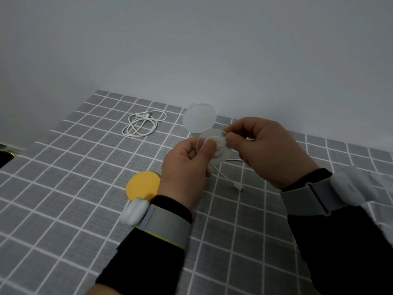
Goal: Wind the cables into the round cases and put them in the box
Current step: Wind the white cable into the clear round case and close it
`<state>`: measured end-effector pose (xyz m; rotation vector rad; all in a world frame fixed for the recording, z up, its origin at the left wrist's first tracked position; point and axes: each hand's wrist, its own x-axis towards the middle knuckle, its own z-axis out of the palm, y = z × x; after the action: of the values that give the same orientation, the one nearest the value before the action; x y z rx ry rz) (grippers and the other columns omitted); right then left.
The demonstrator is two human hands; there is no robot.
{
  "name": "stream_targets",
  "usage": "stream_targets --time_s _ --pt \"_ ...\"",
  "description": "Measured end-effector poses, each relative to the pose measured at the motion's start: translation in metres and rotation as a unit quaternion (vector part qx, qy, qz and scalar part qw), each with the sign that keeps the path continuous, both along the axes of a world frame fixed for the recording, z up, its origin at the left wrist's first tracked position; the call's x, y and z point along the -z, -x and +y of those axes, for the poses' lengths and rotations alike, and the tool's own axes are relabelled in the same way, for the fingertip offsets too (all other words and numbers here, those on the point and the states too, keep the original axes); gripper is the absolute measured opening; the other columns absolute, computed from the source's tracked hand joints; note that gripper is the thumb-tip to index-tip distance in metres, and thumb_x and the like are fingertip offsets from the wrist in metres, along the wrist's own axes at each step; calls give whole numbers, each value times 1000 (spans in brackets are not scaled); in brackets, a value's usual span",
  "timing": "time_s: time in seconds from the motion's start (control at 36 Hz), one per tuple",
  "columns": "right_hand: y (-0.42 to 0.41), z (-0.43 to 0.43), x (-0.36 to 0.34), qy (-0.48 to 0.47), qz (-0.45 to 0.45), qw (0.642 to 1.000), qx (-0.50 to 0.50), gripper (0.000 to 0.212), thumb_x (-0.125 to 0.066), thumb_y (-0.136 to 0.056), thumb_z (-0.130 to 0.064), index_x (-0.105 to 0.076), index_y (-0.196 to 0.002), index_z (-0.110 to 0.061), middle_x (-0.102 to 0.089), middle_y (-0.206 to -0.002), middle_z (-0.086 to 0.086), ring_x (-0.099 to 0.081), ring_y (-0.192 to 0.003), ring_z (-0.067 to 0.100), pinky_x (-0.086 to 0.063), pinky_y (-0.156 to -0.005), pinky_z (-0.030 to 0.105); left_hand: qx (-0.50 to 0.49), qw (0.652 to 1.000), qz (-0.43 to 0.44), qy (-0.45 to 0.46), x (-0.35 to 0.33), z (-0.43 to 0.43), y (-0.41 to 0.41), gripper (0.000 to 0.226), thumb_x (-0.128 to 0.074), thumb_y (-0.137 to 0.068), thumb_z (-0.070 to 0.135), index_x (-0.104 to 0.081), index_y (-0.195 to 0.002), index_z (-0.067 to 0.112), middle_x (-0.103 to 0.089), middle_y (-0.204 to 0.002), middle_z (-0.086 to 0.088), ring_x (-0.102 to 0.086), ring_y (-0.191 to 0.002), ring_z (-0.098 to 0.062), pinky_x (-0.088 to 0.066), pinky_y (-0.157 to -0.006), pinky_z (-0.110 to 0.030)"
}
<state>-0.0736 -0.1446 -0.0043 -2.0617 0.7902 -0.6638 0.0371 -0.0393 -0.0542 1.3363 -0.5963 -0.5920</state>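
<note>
My left hand (187, 165) grips a clear round case (219, 154), thumb pressed on its middle. The case's frosted lid (198, 117) stands open above it. My right hand (263, 150) pinches the case's right rim, where a white cable (225, 176) meets it. That cable hangs down from the case and its plug end (239, 186) lies on the cloth. A second white cable (141, 124) lies in a loose coil at the back of the table. A yellow round case (143, 185) lies flat beside my left wrist.
The table (63, 188) wears a grey cloth with a white grid and meets a plain wall at the back. A dark object with a gold rim (6, 155) shows at the left edge. No box is in view.
</note>
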Motion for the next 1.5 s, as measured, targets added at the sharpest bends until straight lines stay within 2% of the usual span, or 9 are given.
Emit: stream_targets --time_s 0.19,0.33,0.5,0.64,0.92,1.06,1.17,1.33,1.5 --pt "-11 8 9 -12 -40 999 11 19 -66 -90 -19 -59 -104 -30 -67 -86 -6 -57 -55 10 -48 -60 31 -46 998 33 1 2 -1 -2 16 -67 -93 24 -71 -85 10 -51 -47 3 -44 -44 -9 -39 -46 -18" --pt "-19 20 15 28 -56 998 4 20 -61 -92 -12 -53 -89 -30 -61 -87 -13 -60 -54 26 -46 -52 28 -58 995 83 26 2 -1 -6 16 -66 -94 23 -70 -87 9 -50 -52 -2 -42 -44 -10 -38 -47 -22" --pt "-23 27 21 78 -45 996 12 15 -57 -90 -11 -59 -89 -26 -54 -67 -14 -49 -47 9 -36 -49 13 -62 993 91 37 4 -2 -6 16 -64 -95 22 -70 -90 7 -55 -62 -6 -43 -46 -10 -39 -45 -20" --pt "-22 28 21 96 -48 994 11 12 -68 -90 -35 -59 -89 -28 -50 -58 -16 -48 -48 9 -33 -49 12 -57 993 99 39 3 0 -6 22 -62 -96 21 -69 -98 0 -52 -62 -11 -43 -47 -10 -40 -46 -21" --pt "-20 20 18 32 -100 994 8 16 -75 -85 -24 -59 -82 -25 -63 -76 -9 -48 -52 10 -43 -53 26 -23 997 71 9 2 -1 -5 28 -52 -102 28 -71 -86 14 -68 -74 -6 -59 -66 -19 -47 -62 -33" --pt "-7 8 6 86 -50 995 7 14 -73 -85 -20 -59 -84 -22 -60 -76 -8 -46 -50 7 -41 -52 19 -31 998 23 -42 4 -2 -5 46 -59 -87 56 -73 -74 15 -71 -70 -6 -60 -66 -21 -50 -69 -41" --pt "6 -5 -6 106 -17 994 12 16 -72 -86 -22 -57 -86 -23 -63 -81 -4 -47 -49 7 -39 -53 12 -90 994 52 -23 2 -3 -4 24 -62 -95 38 -71 -88 17 -73 -82 -1 -63 -72 -11 -55 -79 -42" --pt "17 -6 -16 127 117 984 -35 27 -72 -86 -34 -48 -98 -31 -64 -90 -11 -53 -61 -1 -36 -57 13 -112 986 -114 -39 3 -2 -5 70 -62 -78 55 -38 -141 37 -36 -151 8 -35 -138 -4 -36 -111 -31" --pt "15 7 -22 143 186 966 -107 30 -69 -87 -34 -42 -101 -34 -63 -89 -13 -55 -70 -8 -38 -57 13 21 971 -230 -63 5 -1 2 42 -54 -82 58 -45 -123 55 -24 -161 10 -5 -153 -12 -15 -121 -34"
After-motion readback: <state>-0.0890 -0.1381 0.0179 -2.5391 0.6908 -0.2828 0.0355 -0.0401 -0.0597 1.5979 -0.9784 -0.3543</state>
